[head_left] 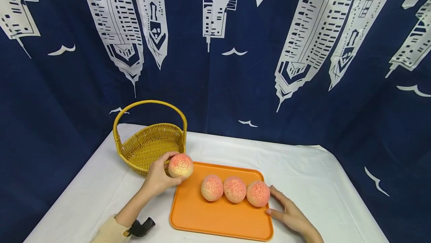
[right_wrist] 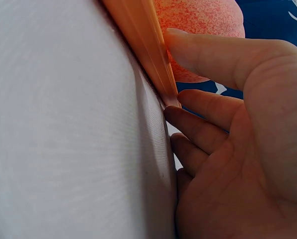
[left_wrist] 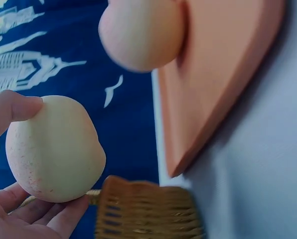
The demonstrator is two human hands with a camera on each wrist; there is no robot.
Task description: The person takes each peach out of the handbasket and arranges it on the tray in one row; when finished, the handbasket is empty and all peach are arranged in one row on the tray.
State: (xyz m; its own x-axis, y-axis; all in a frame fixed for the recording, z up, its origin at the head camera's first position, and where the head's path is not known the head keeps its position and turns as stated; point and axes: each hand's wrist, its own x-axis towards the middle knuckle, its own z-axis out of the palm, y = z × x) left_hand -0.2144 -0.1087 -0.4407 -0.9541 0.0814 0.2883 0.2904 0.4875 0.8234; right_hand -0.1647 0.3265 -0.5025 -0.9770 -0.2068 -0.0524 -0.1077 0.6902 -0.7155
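Observation:
In the head view, my left hand pinches a pink and yellow peach between thumb and fingers, in front of the basket's right side and at the tray's far left corner. The left wrist view shows this peach from its pale side, held off the surface. Three more peaches stand in a row on an orange tray. By the tray's right edge is my right hand, fingers extended and nothing gripped. Its thumb and fingertips lie against or close to the rim; contact is hard to tell.
A yellow wicker basket with a tall arched handle stands behind the tray's left side. White cloth covers the table. Behind it hangs a navy curtain printed with upside-down white buildings. A black strap-like piece sits at my left wrist.

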